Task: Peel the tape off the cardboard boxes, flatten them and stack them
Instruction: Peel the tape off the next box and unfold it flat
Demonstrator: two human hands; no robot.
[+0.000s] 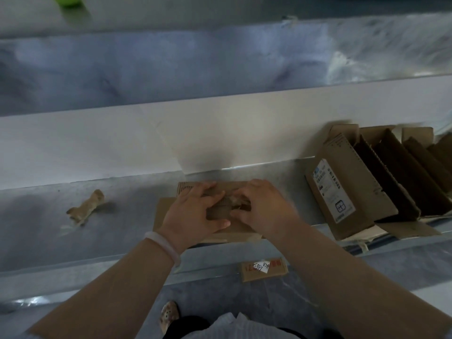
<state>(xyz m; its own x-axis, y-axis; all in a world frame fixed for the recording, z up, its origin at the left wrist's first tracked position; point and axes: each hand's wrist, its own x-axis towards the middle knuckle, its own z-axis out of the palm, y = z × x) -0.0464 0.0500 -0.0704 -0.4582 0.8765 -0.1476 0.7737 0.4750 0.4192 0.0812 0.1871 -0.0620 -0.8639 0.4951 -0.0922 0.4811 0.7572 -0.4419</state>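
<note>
A small brown cardboard box [166,211] lies flat on the metal shelf [44,228] in front of me. My left hand [195,211] rests on its top with fingers spread and the thumb along the near side. My right hand [264,206] sits just beside it, fingertips pinching a crumpled bit of tape [234,200] at the box's middle. A wad of peeled brown tape [85,207] lies on the shelf to the left. A stack of flattened and opened boxes [367,182] leans at the right.
A white wall panel [122,143] rises right behind the shelf. A cardboard scrap with a white label [263,266] lies on the lower ledge. My shoe [168,314] shows on the floor below. The shelf's front edge runs just under my wrists.
</note>
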